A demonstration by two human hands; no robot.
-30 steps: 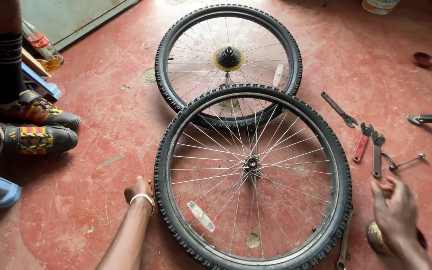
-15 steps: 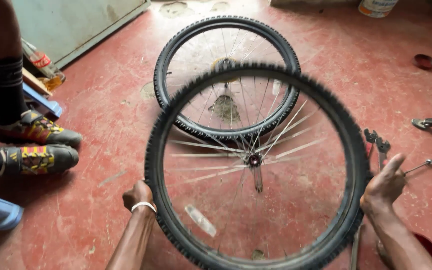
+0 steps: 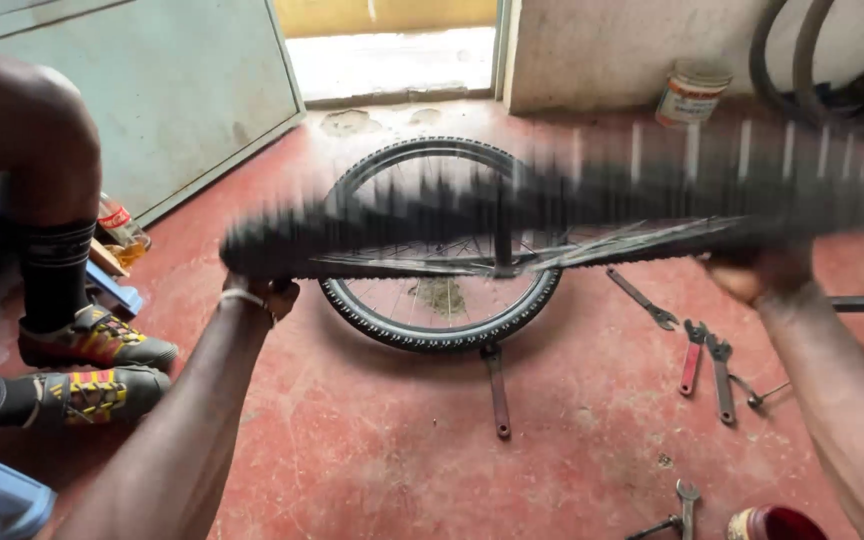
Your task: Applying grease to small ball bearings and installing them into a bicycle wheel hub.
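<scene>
I hold a knobby-tyred bicycle wheel (image 3: 552, 215) up off the floor, almost edge-on to the camera and blurred. My left hand (image 3: 257, 293) grips its tyre at the left end, a band on the wrist. My right hand (image 3: 757, 275) grips the tyre at the right end. Behind and below it a second bicycle wheel (image 3: 432, 325) lies flat on the red floor.
A long flat tool (image 3: 497, 390) lies below the flat wheel. Wrenches (image 3: 707, 365) and a spanner (image 3: 642, 298) lie to the right, more tools (image 3: 682, 505) and a red tin (image 3: 772, 523) near the bottom edge. Another person's legs and shoes (image 3: 92, 365) are at left. A tin can (image 3: 690, 95) stands by the wall.
The near wheel lay flat on the floor, then both hands took its tyre and lifted and tilted it up to almost edge-on. A long tool under it came into view.
</scene>
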